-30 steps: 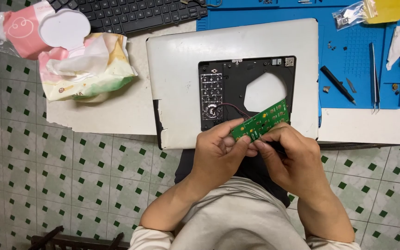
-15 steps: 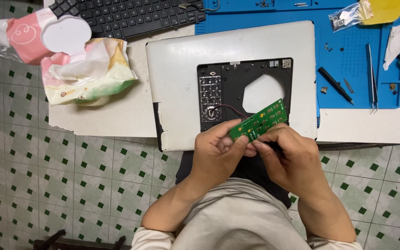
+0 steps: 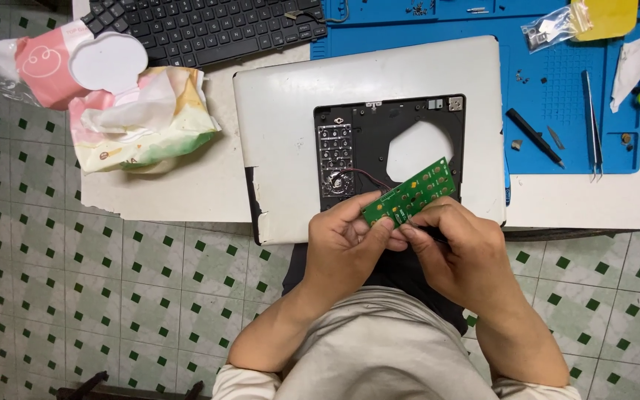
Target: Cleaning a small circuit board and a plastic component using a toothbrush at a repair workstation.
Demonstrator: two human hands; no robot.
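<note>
Green circuit board (image 3: 410, 193), long and narrow with rows of pale round pads, sits tilted between my two hands just above the near edge of the white device shell (image 3: 290, 111). Against the views of a second and half a second back, it has hardly shifted: same slant, same place over the shell's lower right, my hands only nudged a little, so I judge the work on it is at a steady, fiddly stage rather than moving on. My left hand (image 3: 346, 241) pinches the board's lower left end, thumb and fingers closed on its edge. My right hand (image 3: 457, 248) is curled shut just beside that end, fingertips touching the board's lower edge; a thin dark tool seems to poke from it, though I cannot tell for sure. Thin wires (image 3: 364, 176) run from the board back into the black open cavity (image 3: 387, 144) of the shell. Further out on the tabletop (image 3: 572, 200) lie a blue work mat (image 3: 550, 89) with tweezers (image 3: 592, 122), a black keyboard (image 3: 209, 26) and a crumpled wipe packet (image 3: 138, 122).
</note>
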